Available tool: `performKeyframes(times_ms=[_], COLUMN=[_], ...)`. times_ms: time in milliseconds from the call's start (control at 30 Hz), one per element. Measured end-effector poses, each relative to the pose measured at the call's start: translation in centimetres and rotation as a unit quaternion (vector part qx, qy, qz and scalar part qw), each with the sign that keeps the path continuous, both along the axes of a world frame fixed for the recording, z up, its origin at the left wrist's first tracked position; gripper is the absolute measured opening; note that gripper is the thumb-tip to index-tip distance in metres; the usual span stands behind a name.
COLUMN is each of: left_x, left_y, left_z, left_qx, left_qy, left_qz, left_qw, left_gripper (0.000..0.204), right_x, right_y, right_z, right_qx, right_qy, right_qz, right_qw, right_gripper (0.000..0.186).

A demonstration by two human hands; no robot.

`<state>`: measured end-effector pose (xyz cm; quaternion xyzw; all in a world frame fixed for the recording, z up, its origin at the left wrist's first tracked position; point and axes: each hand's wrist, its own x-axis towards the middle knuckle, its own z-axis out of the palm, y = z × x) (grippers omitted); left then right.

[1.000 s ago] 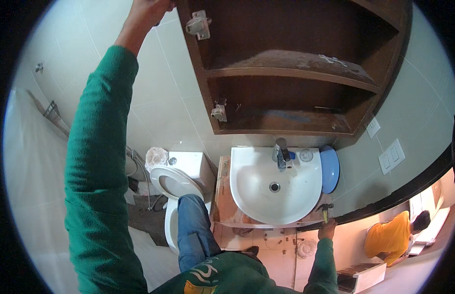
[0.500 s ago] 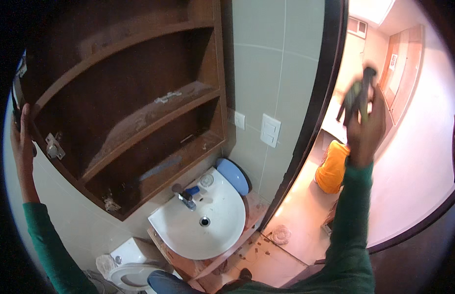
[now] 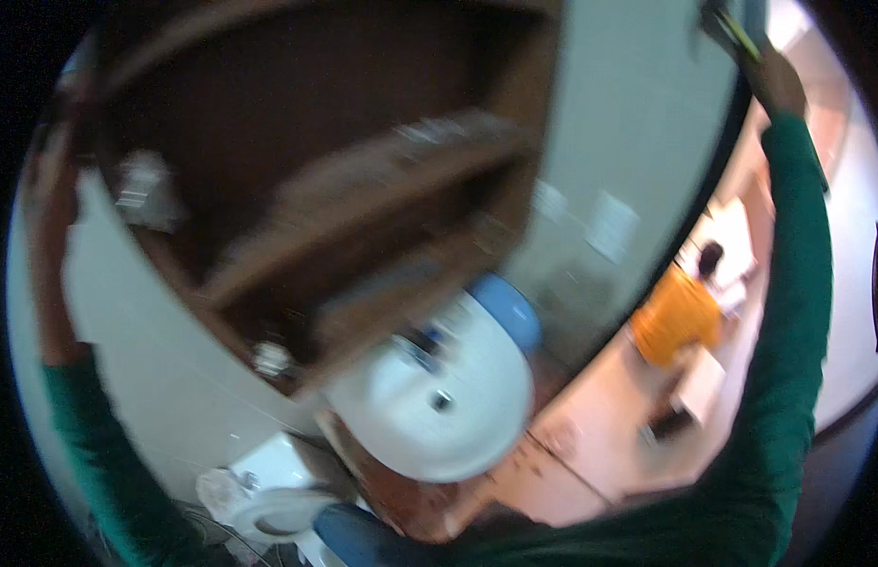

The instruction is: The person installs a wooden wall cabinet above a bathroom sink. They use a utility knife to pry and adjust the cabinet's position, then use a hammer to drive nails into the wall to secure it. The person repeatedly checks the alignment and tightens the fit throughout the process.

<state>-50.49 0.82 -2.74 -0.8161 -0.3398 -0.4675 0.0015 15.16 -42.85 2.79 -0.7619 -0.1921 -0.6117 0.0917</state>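
My right hand (image 3: 777,85) is raised at the upper right with its fingers wrapped round a hammer (image 3: 739,36), which has a dark head and a yellow-green stripe on its handle. My left hand (image 3: 56,180) is up at the far left, beside the left edge of a brown wooden cabinet (image 3: 198,307). Motion smears its fingers, which close around something dark and slim that I cannot make out. The open-fronted cabinet has dusty shelves and metal hinges (image 3: 146,194) on its left side. Both my forearms are in green sleeves.
Below the cabinet stands a white washbasin (image 3: 477,435) with a tap (image 3: 415,352). A blue basin (image 3: 508,312) leans behind it, and a toilet (image 3: 278,510) is at lower left. Through the doorway, a person in an orange shirt (image 3: 675,317) bends low. Debris lies on the floor.
My right hand has swung the hammer up and outward to the right. My left hand has risen slightly along the cabinet edge. The view has shifted, and more of the person beyond the doorway shows.
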Motion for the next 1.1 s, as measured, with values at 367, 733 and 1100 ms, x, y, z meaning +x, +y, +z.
performKeyframes(times_ms=[367,733,1100], left_x=[3.3,-1.0,-2.4], left_y=[-8.1,-6.8,-5.7], left_z=[5.6,18.5,21.8], left_qx=[-0.077,0.111,0.188], left_qy=[-0.009,0.163,0.162], left_qz=[-0.221,-0.241,-0.147], left_qw=[0.972,0.95,0.958], left_gripper=[0.041,0.047,0.05], right_x=[-2.9,-7.7,-7.1], right_y=[-3.7,0.3,0.9], right_z=[-5.9,-5.0,-4.7], right_qx=[0.137,0.196,0.197], right_qy=[0.158,0.311,0.336], right_qz=[0.013,-0.023,-0.098], right_qw=[0.978,0.93,0.916], right_gripper=[0.085,0.071,0.069])
